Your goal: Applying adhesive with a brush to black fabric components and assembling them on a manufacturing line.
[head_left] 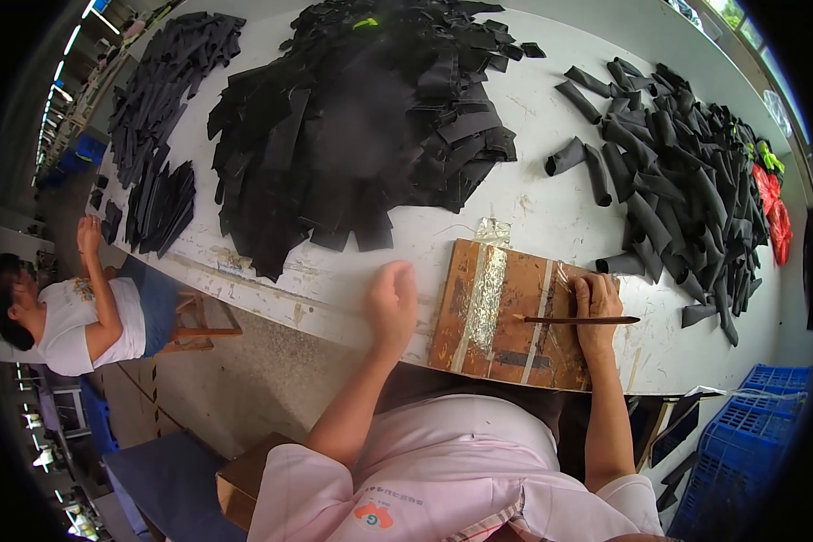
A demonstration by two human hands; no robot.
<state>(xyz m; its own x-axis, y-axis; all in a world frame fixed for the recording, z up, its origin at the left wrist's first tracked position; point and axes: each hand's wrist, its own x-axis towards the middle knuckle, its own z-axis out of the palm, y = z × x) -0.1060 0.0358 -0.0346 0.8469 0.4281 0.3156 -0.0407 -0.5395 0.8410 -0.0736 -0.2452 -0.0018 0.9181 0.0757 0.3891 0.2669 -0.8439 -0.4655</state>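
My right hand point(596, 312) rests on the right part of a worn brown board point(501, 348) and grips a thin dark stick point(580, 320) that lies level, pointing left across the board. A strip of shiny clear tape point(488, 294) runs down the board's middle. My left hand point(393, 305) is a closed fist on the white table's point(533, 203) front edge, just left of the board, holding nothing I can see. A big heap of flat black fabric pieces point(361, 117) lies beyond my left hand. Rolled black fabric tubes point(677, 181) are piled to the right.
More black strips point(163, 90) lie at the table's far left. Red and yellow-green pieces point(772, 203) sit at the far right. A blue plastic crate point(750, 434) stands on the floor at the right. Another person in a white shirt point(81, 321) sits at the left.
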